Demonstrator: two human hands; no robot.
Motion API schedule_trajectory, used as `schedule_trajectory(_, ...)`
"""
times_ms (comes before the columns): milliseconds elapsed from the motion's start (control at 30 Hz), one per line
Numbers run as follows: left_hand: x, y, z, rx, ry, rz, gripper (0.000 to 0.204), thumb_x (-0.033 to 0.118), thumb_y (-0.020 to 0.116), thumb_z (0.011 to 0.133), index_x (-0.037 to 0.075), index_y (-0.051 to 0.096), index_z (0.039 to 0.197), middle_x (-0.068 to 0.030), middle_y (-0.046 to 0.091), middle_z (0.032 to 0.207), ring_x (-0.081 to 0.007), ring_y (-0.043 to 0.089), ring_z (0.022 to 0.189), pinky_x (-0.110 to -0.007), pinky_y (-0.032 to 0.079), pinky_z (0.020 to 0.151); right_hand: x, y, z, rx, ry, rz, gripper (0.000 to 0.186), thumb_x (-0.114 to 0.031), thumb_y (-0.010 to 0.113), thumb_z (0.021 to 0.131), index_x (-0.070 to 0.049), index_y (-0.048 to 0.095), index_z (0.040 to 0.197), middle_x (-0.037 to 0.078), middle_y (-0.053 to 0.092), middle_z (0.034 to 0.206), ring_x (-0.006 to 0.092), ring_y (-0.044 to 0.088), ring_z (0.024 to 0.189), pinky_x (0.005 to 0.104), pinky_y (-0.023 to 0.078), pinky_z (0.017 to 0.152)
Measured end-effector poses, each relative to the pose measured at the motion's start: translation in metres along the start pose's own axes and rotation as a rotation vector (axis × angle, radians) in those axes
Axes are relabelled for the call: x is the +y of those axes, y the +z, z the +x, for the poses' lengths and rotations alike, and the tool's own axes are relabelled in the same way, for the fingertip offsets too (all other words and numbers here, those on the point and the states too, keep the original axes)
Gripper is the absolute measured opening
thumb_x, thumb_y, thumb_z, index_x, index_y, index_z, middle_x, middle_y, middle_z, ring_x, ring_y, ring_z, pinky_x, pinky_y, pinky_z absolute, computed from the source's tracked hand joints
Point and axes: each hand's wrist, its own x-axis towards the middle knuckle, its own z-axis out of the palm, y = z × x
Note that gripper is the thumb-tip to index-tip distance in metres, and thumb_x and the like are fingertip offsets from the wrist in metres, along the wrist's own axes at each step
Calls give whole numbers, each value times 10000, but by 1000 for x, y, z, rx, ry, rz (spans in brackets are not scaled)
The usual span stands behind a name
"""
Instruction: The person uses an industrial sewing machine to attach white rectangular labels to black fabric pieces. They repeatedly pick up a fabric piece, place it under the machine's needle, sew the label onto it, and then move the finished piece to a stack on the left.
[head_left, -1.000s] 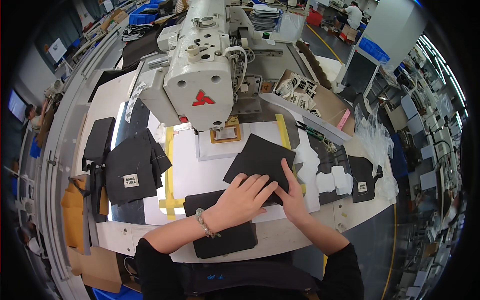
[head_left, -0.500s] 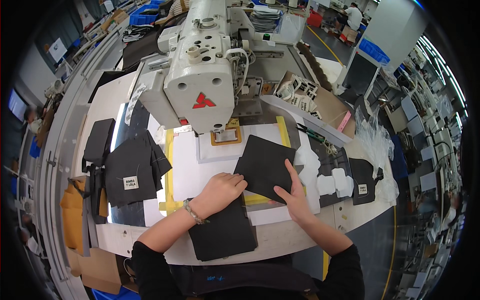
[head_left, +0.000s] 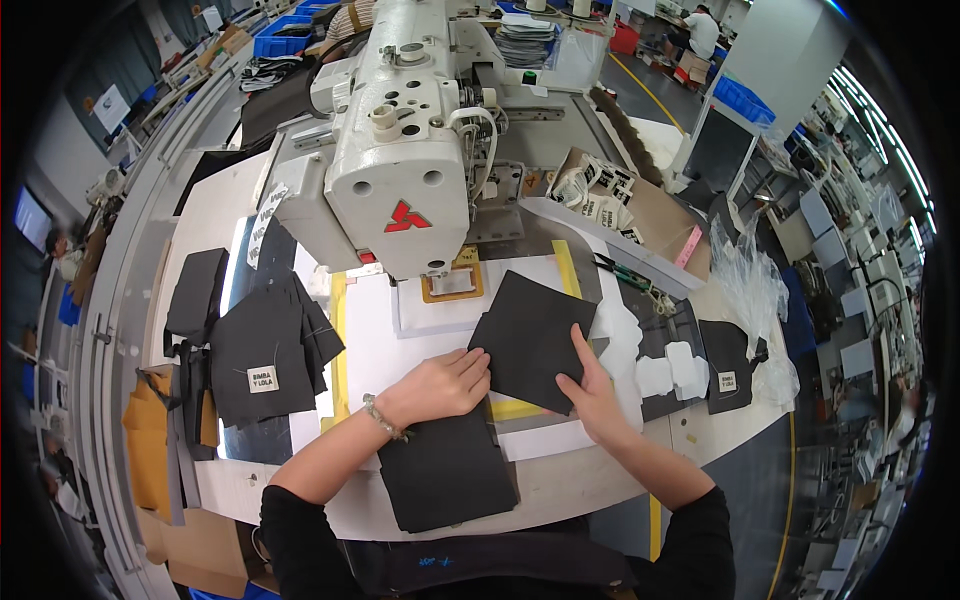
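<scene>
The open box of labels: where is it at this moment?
In the head view, the box sits right of centre, beyond the right hand; the white machine is on its left, and the green-handled tool lies along its near side.

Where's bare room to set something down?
Front tabletop, right of the lower black stack, below the white sheet; also back-left tabletop, behind the left-side black pieces, left of the sewing machine. Crowded: right side, with white cutouts and label carton; centre, with left hand, right hand and held black panels.
</scene>
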Motion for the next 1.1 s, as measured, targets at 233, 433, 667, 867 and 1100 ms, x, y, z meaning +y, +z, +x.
schedule_trajectory(233, -23, 2, -1, -37, 41, 47, 231, 62, 614, 780, -9, 657, 995, -154, 682, 1111, -250, 676, 1044, -338, 566, 887, -13, 4, 13, 11, 8, 57, 760, 129, 435, 924, -82, 65, 1554, 130, 291, 1520, 204, 540, 1137, 320, 582, 786)
schedule_trajectory(433, -37, 13, -8, 19, 81, 132, 228, 58, 613, 790, -22, 661, 998, -169, 682, 1108, -263, 676, 1045, -349, 573, 877, 23, -23, 63, 42, -278, -397, 780, 127, 504, 882, -96, 162, 1547, 130, 261, 1570, 146, 584, 1062, 214, 514, 773)
schedule_trajectory(667, -42, 14, -29, -39, -123, 255, 249, 69, 620, 774, -49, 660, 989, -199, 678, 1085, -279, 692, 989, -352, 579, 848, -8, 7, 75, -71, -575, -785, 455, -10, 647, 853, -72, 544, 1292, 137, 431, 1469, 244, 618, 1095, 338, 488, 926)
schedule_trajectory(867, -42, 12, -43, -99, -310, 298, 283, 65, 620, 782, -34, 649, 1045, -197, 662, 1130, -267, 696, 982, -333, 581, 840, -7, 22, 94, -212, -792, -1159, 337, -222, 679, 869, -45, 627, 1151, 163, 528, 1358, 368, 562, 1142, 470, 411, 1054)
schedule_trajectory(1100, -42, 5, -49, -63, -410, 217, 309, 85, 612, 793, -17, 647, 1083, -191, 667, 1140, -280, 676, 1038, -371, 550, 898, -2, 27, 119, -250, -725, -1098, 302, -189, 662, 879, -36, 619, 1135, 162, 510, 1383, 385, 517, 1197, 509, 324, 1120)
